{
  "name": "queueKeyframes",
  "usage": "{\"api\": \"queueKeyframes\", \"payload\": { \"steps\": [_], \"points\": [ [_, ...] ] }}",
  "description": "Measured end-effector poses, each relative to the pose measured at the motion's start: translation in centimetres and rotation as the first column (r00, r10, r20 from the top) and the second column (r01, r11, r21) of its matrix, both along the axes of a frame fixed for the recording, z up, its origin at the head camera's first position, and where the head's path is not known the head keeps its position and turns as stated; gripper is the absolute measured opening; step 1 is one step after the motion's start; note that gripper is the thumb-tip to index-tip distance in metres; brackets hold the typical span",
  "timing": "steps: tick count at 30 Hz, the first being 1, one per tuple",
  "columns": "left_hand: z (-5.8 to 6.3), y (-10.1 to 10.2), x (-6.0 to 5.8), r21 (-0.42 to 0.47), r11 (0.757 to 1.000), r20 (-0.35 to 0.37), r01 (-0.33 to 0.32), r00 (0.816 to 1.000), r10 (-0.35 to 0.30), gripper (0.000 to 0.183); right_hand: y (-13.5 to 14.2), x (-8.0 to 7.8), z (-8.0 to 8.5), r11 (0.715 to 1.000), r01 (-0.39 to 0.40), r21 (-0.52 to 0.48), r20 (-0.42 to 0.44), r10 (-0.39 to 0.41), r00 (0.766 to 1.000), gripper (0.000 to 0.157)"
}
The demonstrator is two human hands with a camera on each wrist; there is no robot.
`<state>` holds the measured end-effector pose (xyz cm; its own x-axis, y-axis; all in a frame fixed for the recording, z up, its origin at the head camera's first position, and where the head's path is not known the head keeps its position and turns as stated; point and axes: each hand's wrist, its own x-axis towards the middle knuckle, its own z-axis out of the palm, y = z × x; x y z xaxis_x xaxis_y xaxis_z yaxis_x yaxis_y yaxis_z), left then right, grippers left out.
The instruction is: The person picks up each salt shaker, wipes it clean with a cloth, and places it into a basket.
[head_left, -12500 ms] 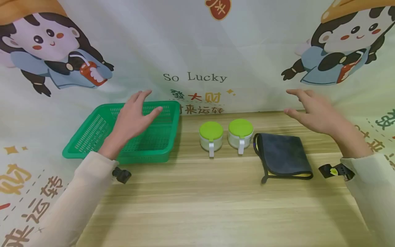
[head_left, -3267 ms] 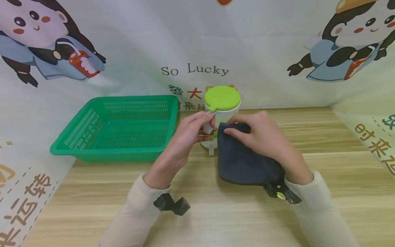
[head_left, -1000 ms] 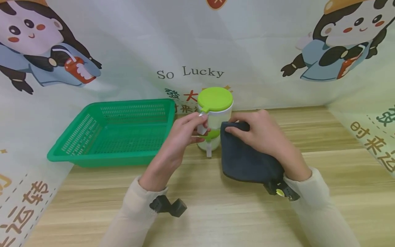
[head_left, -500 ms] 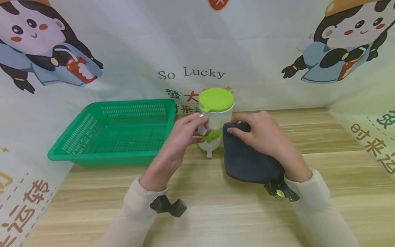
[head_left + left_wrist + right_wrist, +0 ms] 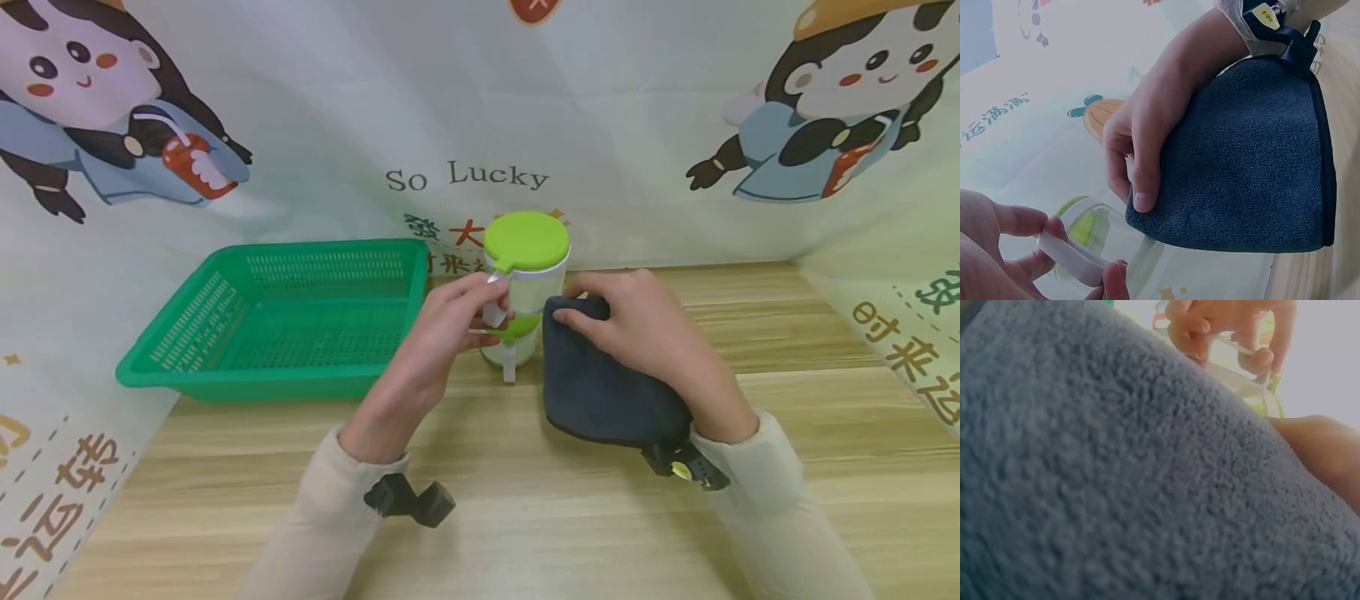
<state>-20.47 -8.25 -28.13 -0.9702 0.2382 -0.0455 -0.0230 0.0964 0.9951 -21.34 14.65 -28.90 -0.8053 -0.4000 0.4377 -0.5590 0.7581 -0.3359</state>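
Observation:
By its white handle [image 5: 1072, 259], my left hand [image 5: 453, 321] grips a clear jar [image 5: 528, 283] with a bright green lid. A matching jar [image 5: 521, 352] stands on the table, partly hidden below the raised one. My right hand [image 5: 637, 321] pinches a dark blue-grey towel [image 5: 607, 392] between thumb and fingers at its top corner. The towel hangs down, its corner right beside the raised jar's wall. In the right wrist view, towel pile [image 5: 1097, 475] covers most of the frame.
A green plastic basket [image 5: 277, 387] with slotted walls sits at the left on the wooden table [image 5: 495, 517]. A printed cloth backdrop [image 5: 637, 125] rises behind the table's back edge.
Earlier both hands were raised holding nothing, with both jars and the towel on the table. Since then one jar and the towel were picked up. Over the last second they barely moved.

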Motion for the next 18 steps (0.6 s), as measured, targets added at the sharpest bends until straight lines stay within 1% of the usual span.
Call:
{"api": "queueKeyframes", "payload": {
  "steps": [2, 6, 9, 11, 14, 18],
  "points": [
    [-0.04, 0.00, 0.00, 0.001, 1.000, 0.000, -0.001, 1.000, 0.001, 0.030, 0.02, -0.12, -0.07, 1.000, 0.011, -0.001, 0.009, -0.011, 1.000, 0.020],
    [-0.11, -0.05, -0.03, 0.012, 1.000, -0.001, -0.010, 1.000, 0.010, 0.029, 0.09, -0.11, 0.02, 0.995, 0.066, -0.070, -0.026, -0.068, 0.997, 0.018],
    [-0.06, -0.07, -0.02, 0.008, 1.000, -0.006, -0.011, 1.000, 0.011, 0.029, 0.06, 0.01, 0.15, 0.985, 0.118, -0.127, -0.047, -0.125, 0.991, 0.018],
    [-0.02, -0.07, 0.01, 0.001, 1.000, -0.005, -0.011, 1.000, 0.011, 0.029, -0.01, 0.09, 0.21, 0.979, 0.139, -0.152, -0.054, -0.148, 0.987, 0.018],
    [0.01, -0.07, 0.07, 0.001, 1.000, -0.002, -0.015, 1.000, 0.015, 0.030, -0.19, 0.24, 0.23, 0.975, 0.143, -0.172, -0.064, -0.156, 0.986, 0.019],
    [-0.01, -0.11, 0.08, 0.010, 1.000, 0.001, -0.021, 1.000, 0.021, 0.029, -0.51, 0.53, 0.16, 0.979, 0.120, -0.164, -0.090, -0.136, 0.987, 0.022]
  ]
}}
